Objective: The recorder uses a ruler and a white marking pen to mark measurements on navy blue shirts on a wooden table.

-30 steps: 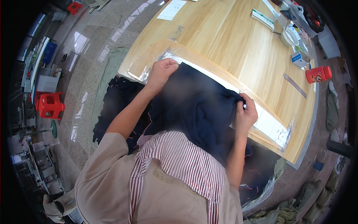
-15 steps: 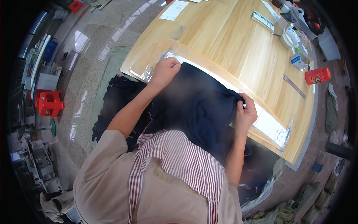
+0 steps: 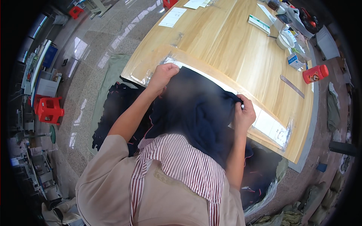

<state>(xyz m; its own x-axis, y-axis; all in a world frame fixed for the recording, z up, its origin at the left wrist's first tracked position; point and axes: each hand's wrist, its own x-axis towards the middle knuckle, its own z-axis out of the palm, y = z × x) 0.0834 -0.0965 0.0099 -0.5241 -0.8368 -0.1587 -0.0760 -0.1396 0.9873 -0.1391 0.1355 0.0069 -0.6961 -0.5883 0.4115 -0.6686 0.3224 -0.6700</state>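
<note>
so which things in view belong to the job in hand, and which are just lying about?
Likely the job:
- navy cloth, held by left hand and right hand
- white strip along its far edge
- table

Apparently lying about:
- red jar
- metal ruler
- white bowl
- red stool

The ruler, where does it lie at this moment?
In the head view, the ruler lies on the right side of the table, below and left of the red jar, beyond and right of the right hand.
</note>
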